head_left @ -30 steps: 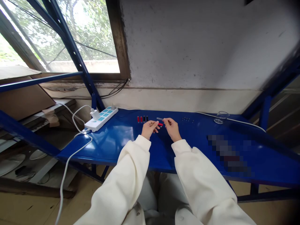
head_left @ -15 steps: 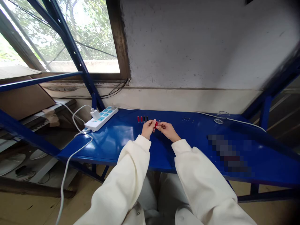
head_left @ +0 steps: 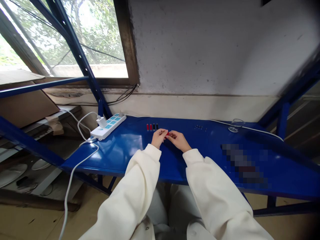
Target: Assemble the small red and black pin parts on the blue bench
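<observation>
Over the middle of the blue table, both my hands meet around a small red piece [head_left: 167,133], mostly covered by fingers. My left hand [head_left: 159,137] pinches it from the left, closed. Closed as well, my right hand [head_left: 177,139] pinches at its right side; whether it grips a second part there is hidden. Just beyond my left hand, two red cylinders [head_left: 149,127] and two black cylinders [head_left: 155,126] stand in a row. Farther right, several tiny metal-looking pieces [head_left: 198,127] lie on the tabletop.
A white power strip [head_left: 108,126] with a plug and cable lies at the blue table's [head_left: 120,156] left end. A clear cup [head_left: 236,126] stands at the back right, near a white cable along the wall. A blurred-out dark object [head_left: 243,165] lies at right.
The red piece has turned and is now more covered by my fingers. A clear, pale part that stuck up by my right fingertips is no longer visible. My arms barely moved.
</observation>
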Demonstrator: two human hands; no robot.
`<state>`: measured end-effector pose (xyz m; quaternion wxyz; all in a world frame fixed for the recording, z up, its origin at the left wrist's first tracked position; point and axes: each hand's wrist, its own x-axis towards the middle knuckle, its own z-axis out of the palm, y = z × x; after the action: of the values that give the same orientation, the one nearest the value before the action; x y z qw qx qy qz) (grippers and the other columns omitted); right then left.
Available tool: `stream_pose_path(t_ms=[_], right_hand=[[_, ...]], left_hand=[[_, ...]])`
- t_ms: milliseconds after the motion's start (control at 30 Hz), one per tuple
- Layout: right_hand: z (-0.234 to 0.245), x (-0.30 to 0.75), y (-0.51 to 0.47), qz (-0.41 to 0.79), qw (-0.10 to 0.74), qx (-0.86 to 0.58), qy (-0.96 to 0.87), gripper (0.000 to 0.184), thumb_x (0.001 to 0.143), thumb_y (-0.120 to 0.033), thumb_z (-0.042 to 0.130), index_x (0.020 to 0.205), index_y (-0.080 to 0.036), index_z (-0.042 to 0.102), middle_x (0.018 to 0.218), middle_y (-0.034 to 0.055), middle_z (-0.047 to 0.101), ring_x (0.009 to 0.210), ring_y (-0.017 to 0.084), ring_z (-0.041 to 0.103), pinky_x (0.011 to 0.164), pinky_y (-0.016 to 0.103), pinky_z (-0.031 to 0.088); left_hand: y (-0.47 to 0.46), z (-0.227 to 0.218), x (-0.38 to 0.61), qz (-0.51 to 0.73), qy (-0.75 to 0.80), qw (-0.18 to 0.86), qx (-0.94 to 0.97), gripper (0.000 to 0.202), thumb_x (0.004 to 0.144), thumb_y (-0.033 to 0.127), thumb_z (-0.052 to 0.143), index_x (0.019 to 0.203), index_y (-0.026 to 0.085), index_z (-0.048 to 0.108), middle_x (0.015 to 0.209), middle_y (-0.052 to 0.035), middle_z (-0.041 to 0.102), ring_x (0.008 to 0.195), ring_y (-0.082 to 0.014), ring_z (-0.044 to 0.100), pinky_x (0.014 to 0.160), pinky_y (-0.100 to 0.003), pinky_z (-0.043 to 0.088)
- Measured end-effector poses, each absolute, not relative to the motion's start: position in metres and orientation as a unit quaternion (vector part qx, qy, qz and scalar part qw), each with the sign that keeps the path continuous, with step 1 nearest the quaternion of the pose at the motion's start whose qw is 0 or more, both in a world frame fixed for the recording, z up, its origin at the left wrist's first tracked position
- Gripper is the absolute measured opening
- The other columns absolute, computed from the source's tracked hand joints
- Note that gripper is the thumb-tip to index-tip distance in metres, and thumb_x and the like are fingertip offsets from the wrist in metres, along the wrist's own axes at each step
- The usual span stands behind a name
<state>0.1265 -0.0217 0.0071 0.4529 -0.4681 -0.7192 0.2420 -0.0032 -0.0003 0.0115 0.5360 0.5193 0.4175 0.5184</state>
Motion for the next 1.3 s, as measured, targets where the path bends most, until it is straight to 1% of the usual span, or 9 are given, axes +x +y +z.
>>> stream_pose_path(t_ms=[200,267,400,633,933,1067,1167,1233,1300], right_hand=[[0.002,0.138,-0.008,0.157,0.519,-0.546,-0.638,0.028,0.073,-0.042,0.051,0.073,-0.016,0.058,0.065,0.0038,0.06,0.058,0.013,0.052,0.06,0.026,0.042],[-0.001,0.149,0.003,0.17,0.527,-0.587,-0.591,0.028,0.072,-0.042,0.052,0.073,-0.015,0.059,0.065,0.0053,0.062,0.061,0.015,0.055,0.061,0.027,0.043],[-0.004,0.176,0.029,0.211,0.465,-0.658,-0.553,0.023,0.069,-0.037,0.055,0.074,-0.015,0.06,0.065,0.0047,0.064,0.061,0.015,0.058,0.059,0.026,0.044],[-0.004,0.202,0.063,0.12,0.354,-0.704,-0.605,0.013,0.069,-0.029,0.057,0.073,-0.016,0.061,0.072,0.0042,0.065,0.067,0.015,0.059,0.061,0.023,0.041],[-0.008,0.203,0.082,0.092,0.277,-0.726,-0.622,0.015,0.071,-0.03,0.058,0.078,-0.017,0.061,0.077,0.0047,0.064,0.07,0.015,0.058,0.06,0.023,0.039],[-0.004,0.207,0.085,0.124,0.249,-0.72,-0.636,0.009,0.07,-0.023,0.06,0.074,-0.015,0.06,0.074,0.0054,0.064,0.067,0.013,0.057,0.061,0.022,0.041],[-0.004,0.21,0.085,0.13,0.249,-0.718,-0.637,0.004,0.069,-0.017,0.06,0.071,-0.014,0.06,0.071,0.0051,0.063,0.063,0.012,0.057,0.06,0.022,0.041],[-0.005,0.21,0.086,0.122,0.251,-0.721,-0.634,0.003,0.069,-0.016,0.06,0.071,-0.014,0.06,0.07,0.0053,0.063,0.064,0.013,0.057,0.061,0.023,0.042],[-0.007,0.21,0.086,0.115,0.254,-0.723,-0.632,0.003,0.069,-0.016,0.059,0.072,-0.014,0.06,0.071,0.0057,0.063,0.065,0.014,0.057,0.063,0.024,0.042]], left_hand=[[0.002,0.008,-0.006,0.539,0.471,0.479,0.509,0.017,0.07,0.029,0.054,0.069,0.013,0.058,0.056,0.0004,0.052,0.05,-0.0068,0.046,0.044,-0.018,0.032],[0.003,0.007,-0.007,0.538,0.486,0.463,0.51,0.015,0.069,0.026,0.052,0.068,0.013,0.058,0.056,0.0005,0.053,0.049,-0.0068,0.047,0.047,-0.019,0.034],[0.004,0.002,-0.008,0.537,0.485,0.44,0.532,0.015,0.069,0.027,0.051,0.069,0.014,0.06,0.055,0.0006,0.054,0.048,-0.0074,0.048,0.05,-0.02,0.037],[0.002,0.002,-0.004,0.509,0.481,0.395,0.594,0.015,0.07,0.026,0.05,0.068,0.015,0.06,0.054,0.0004,0.054,0.049,-0.0089,0.049,0.052,-0.022,0.039],[-0.007,0.01,-0.001,0.485,0.476,0.395,0.618,0.017,0.072,0.028,0.048,0.07,0.015,0.06,0.057,0.0002,0.055,0.05,-0.0091,0.049,0.053,-0.022,0.039],[-0.008,0.01,-0.001,0.483,0.47,0.398,0.622,0.016,0.073,0.027,0.048,0.07,0.016,0.06,0.057,-0.0001,0.056,0.051,-0.0098,0.05,0.053,-0.022,0.039],[-0.009,0.01,-0.002,0.474,0.48,0.37,0.639,0.016,0.074,0.025,0.048,0.071,0.016,0.061,0.059,-0.001,0.057,0.054,-0.0111,0.051,0.055,-0.023,0.039],[-0.01,0.009,-0.002,0.462,0.488,0.339,0.658,0.017,0.075,0.024,0.049,0.077,0.017,0.063,0.059,-0.0013,0.057,0.055,-0.0118,0.052,0.057,-0.023,0.039],[-0.01,0.008,-0.002,0.448,0.492,0.307,0.68,0.022,0.074,0.024,0.051,0.091,0.018,0.064,0.059,-0.0009,0.057,0.055,-0.0124,0.051,0.058,-0.023,0.039]])
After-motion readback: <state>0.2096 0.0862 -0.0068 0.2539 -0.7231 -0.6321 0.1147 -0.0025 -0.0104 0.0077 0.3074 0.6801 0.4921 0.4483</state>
